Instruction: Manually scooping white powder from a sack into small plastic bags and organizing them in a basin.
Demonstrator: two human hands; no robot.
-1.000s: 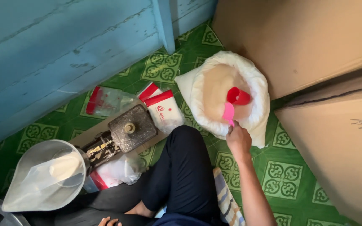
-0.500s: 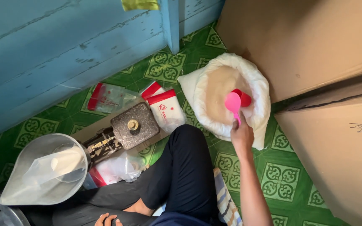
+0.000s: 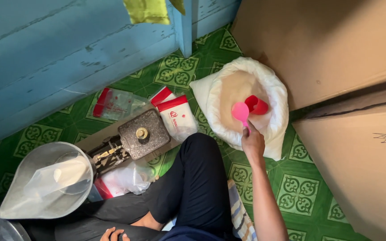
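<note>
Nearest, the left hand (image 3: 112, 233) rests by the crossed legs at the bottom edge, fingers curled; whether it holds anything cannot be told. Farther out, the right hand (image 3: 253, 143) is closed around the handle of a pink spoon (image 3: 241, 112). Its long axis runs straight away from the fist, bowl tipped upward over the open white sack (image 3: 273, 89) of grain. Beyond the bowl lies a red scoop (image 3: 258, 105). Keeping the spoon level would likely avoid spilling.
</note>
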